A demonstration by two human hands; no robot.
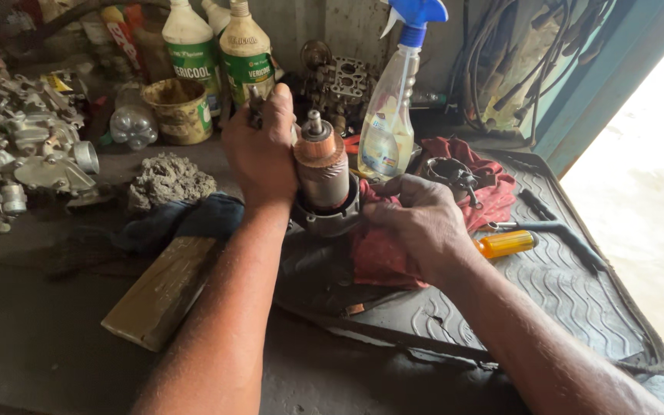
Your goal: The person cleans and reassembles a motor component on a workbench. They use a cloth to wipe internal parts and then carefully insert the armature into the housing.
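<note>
I hold the armature [323, 173] upright over the worktop [32, 338], its long axis vertical, the thin steel shaft tip pointing up and away from me. The top band is copper-coloured, the body below dull grey and cylindrical, and its foot sits in a round grey metal housing [324, 219]. My left hand [261, 150] is curled tight around the upper part from the left side. My right hand [416, 219] presses a red rag [382, 250] against the housing, fingers bent and closed on the cloth. All this sits above a ribbed black rubber mat [570, 292]. A yellow-handled screwdriver [507, 244] lies just right of my right hand. A clear spray bottle [390, 115] stands behind the armature.
</note>
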